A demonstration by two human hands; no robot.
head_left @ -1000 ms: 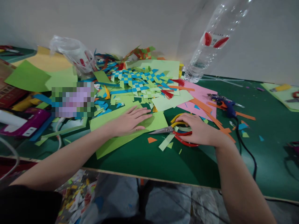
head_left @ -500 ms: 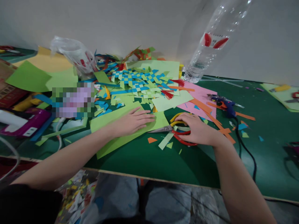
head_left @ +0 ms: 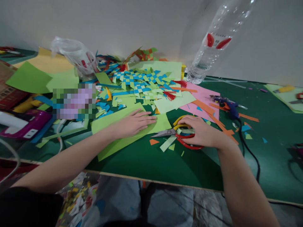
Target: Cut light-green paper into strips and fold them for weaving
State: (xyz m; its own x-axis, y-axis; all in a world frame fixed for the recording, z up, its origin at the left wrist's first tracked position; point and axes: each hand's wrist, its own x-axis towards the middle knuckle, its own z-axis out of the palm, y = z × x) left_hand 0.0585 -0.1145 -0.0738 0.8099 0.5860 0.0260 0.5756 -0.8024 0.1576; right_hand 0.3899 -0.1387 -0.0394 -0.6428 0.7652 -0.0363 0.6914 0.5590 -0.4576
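My left hand (head_left: 133, 125) lies flat with fingers stretched out on sheets of light green paper (head_left: 107, 151). In my right hand (head_left: 200, 130) is a pair of scissors (head_left: 169, 132) with one yellow and one red handle. Their blades point left, close to the paper's right edge, and look nearly closed. My fingers partly hide the handles. Just below the blades lie a pale green strip (head_left: 168, 143) and an orange scrap (head_left: 154, 142). Behind my hands is a heap of woven blue and green paper strips (head_left: 139, 82) with red tassels (head_left: 170, 95).
A clear plastic bottle (head_left: 203, 60) leans at the back. On the right, a blue glue gun (head_left: 232, 108) trails a black cord beside pink paper (head_left: 194, 91) and orange strips. A bagged cup (head_left: 82, 60) and a purple object (head_left: 35, 123) stand left. The green table's front edge (head_left: 153, 179) is near me.
The scissors have shifted slightly right and tilted a little, their tips moving just off the green paper's edge. My left hand has hardly moved.
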